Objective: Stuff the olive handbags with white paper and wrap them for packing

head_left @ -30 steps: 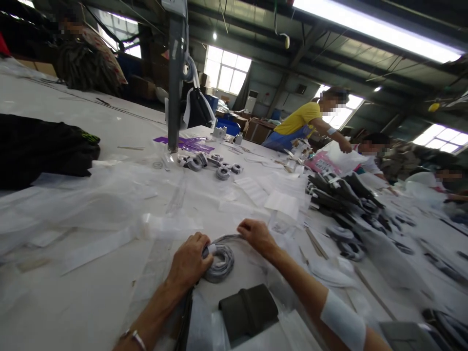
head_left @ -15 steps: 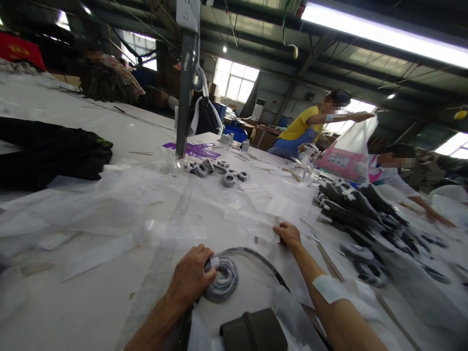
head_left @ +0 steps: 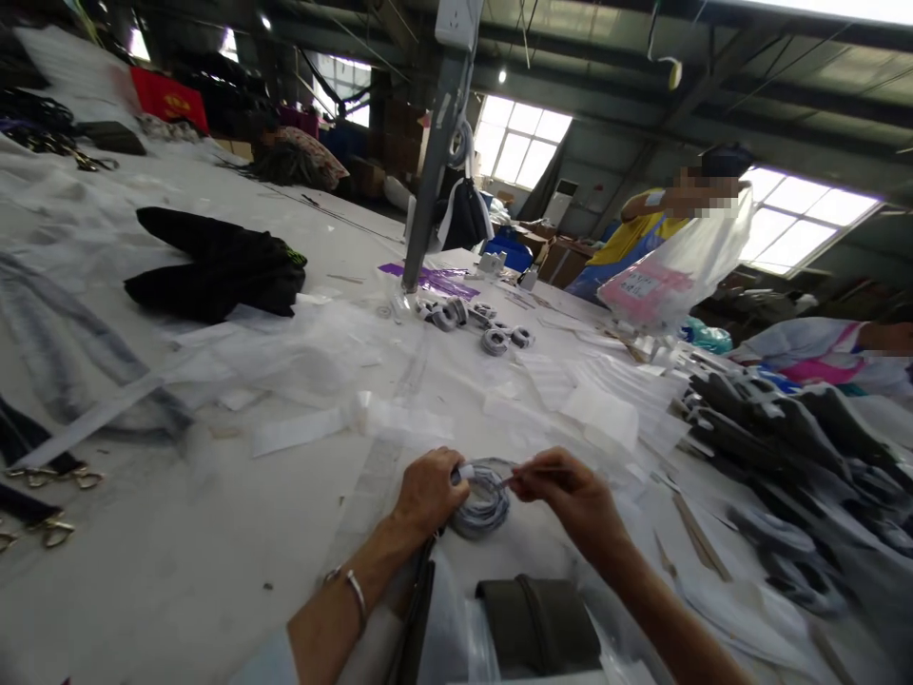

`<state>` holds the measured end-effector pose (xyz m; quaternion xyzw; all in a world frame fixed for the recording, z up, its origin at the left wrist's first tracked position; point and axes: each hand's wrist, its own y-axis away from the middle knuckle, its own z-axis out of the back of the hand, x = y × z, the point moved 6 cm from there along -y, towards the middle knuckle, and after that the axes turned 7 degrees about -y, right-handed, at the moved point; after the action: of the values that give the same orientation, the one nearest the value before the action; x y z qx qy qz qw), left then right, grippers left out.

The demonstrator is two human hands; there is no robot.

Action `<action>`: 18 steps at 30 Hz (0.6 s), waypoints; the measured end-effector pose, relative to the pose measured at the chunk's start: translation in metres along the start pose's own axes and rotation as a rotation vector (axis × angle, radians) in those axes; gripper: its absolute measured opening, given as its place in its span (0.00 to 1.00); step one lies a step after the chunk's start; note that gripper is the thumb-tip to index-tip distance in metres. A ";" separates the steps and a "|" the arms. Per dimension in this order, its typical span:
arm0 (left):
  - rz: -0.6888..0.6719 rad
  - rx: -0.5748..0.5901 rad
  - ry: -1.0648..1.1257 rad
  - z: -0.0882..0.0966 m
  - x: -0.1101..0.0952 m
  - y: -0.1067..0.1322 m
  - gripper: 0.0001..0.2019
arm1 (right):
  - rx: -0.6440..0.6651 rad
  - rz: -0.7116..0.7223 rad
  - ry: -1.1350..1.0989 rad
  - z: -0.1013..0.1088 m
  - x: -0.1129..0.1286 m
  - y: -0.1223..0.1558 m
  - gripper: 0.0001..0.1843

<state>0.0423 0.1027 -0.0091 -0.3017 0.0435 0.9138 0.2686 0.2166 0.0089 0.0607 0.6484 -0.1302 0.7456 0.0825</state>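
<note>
My left hand (head_left: 432,490) is closed on the left side of a coiled grey strap (head_left: 481,523) that looks wrapped in clear film. A small white piece shows by its thumb. At the coil's upper right, my right hand (head_left: 560,480) pinches a thin, narrow strip (head_left: 508,481), whose tip meets the coil. Whether this strip is part of the strap cannot be made out. Close in front of me lies a dark olive padded piece (head_left: 538,623) with a raised band across it, partly under clear plastic.
Several rolled grey straps (head_left: 495,341) lie near a metal post (head_left: 432,181). Black fabric (head_left: 221,266) and straps with metal clips (head_left: 43,476) are on the left, a pile of dark straps (head_left: 785,428) on the right. A co-worker in yellow (head_left: 634,233) handles a plastic bag (head_left: 685,271).
My right hand has come left and nearer, bringing the thin strip to the coil. The strap's loose tail no longer arcs out to the right. My left hand keeps its hold; the view has turned left.
</note>
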 end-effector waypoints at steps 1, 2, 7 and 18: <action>0.001 -0.007 0.010 0.001 0.000 0.000 0.12 | 0.049 0.059 0.076 -0.017 0.004 0.008 0.13; 0.000 -0.015 0.022 0.002 0.000 0.000 0.12 | 0.096 0.132 0.172 -0.030 0.006 0.013 0.10; -0.012 -0.058 0.086 0.007 -0.002 0.002 0.13 | 0.327 0.460 0.494 -0.056 -0.001 0.021 0.10; -0.037 -0.076 0.148 0.007 -0.006 0.003 0.14 | 0.221 0.603 0.571 -0.051 -0.020 0.000 0.08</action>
<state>0.0406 0.0991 -0.0002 -0.3794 0.0229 0.8848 0.2696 0.1708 0.0252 0.0345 0.3540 -0.2052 0.8953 -0.1762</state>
